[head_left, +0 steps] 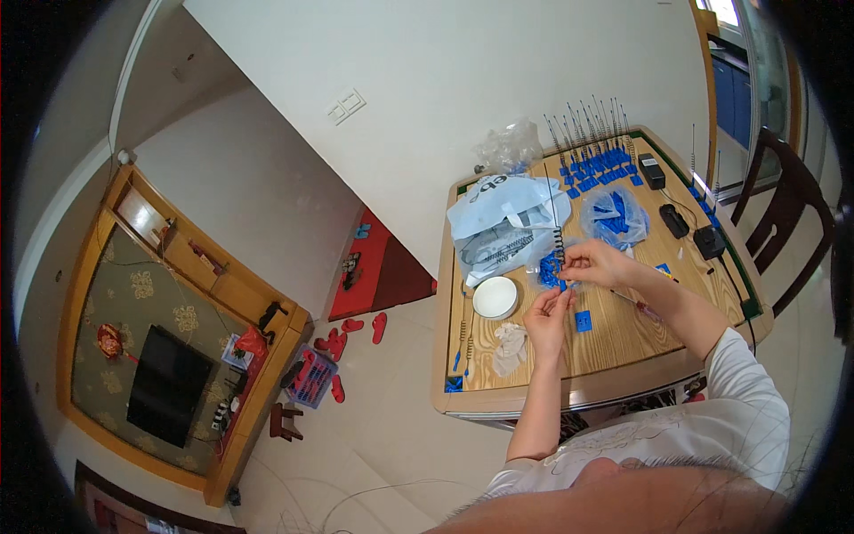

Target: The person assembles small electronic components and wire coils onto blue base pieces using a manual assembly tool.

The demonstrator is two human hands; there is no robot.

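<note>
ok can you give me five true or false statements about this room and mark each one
1. The white bowl stands on the table. True.
2. The red slippers lie on the table. False: the red slippers are on the floor.
3. The left hand is nearer the white bowl than the right hand is. True.
4. The right hand is empty. False: the right hand holds a coiled wire.
5. The television is lit. False: the television is dark.
</note>
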